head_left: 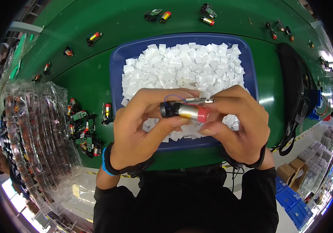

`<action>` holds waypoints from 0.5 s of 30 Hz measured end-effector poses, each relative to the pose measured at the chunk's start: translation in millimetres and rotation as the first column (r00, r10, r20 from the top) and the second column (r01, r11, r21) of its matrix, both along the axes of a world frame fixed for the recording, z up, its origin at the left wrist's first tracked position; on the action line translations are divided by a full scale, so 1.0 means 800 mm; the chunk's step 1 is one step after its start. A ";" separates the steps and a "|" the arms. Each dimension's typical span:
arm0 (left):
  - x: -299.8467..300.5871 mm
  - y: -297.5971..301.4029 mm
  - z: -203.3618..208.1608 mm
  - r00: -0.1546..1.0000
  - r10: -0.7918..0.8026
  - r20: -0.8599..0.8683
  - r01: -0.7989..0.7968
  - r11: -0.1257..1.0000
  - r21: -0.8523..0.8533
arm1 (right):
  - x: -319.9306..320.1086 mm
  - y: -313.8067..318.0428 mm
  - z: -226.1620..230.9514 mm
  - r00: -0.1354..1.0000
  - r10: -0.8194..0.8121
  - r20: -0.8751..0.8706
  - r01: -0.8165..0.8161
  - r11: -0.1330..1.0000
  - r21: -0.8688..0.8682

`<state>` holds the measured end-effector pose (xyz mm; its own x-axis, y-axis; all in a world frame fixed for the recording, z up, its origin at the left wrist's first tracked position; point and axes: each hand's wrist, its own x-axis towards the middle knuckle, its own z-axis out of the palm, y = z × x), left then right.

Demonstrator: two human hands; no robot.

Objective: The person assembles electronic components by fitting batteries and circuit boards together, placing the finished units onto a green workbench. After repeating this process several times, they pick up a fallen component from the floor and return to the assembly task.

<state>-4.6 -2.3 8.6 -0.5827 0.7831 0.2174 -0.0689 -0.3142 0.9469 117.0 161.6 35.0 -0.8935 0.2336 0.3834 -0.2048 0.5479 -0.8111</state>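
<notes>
Above the blue tray (pixel 114 73), both hands hold one small cylindrical battery (pixel 188 112) with a silver and gold body and a red end. A black round cap (pixel 166 110) sits at its left end, and a thin circuit board (pixel 193 101) lies along its far side, with a blue wire looping over. My left hand (pixel 135 132) pinches the cap end and body between thumb and fingers. At the red end, my right hand (pixel 244 128) is closed, index finger by the board's tip and thumb just below the battery. The right fingers' exact contact is partly hidden.
The tray is full of small white square pieces (pixel 182 64). Several battery assemblies (pixel 83 128) are piled left of it; others lie along the green table's (pixel 124 19) far side. Plastic-wrapped trays (pixel 38 136) stand left, a black bag (pixel 296 93) right.
</notes>
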 end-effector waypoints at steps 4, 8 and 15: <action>-0.008 -0.001 -0.002 0.954 0.023 -0.299 -0.044 0.997 -0.065 | 0.000 -0.001 -0.007 0.998 0.024 -0.055 -0.025 1.000 -0.019; -0.011 -0.002 -0.001 0.793 0.038 -0.608 -0.137 0.984 -0.117 | 0.002 -0.008 -0.013 1.000 0.010 -0.018 -0.015 0.946 -0.325; -0.005 -0.001 0.013 0.656 -0.005 -0.755 -0.191 0.966 -0.173 | 0.005 -0.015 -0.010 0.992 0.039 0.116 0.038 0.806 -0.591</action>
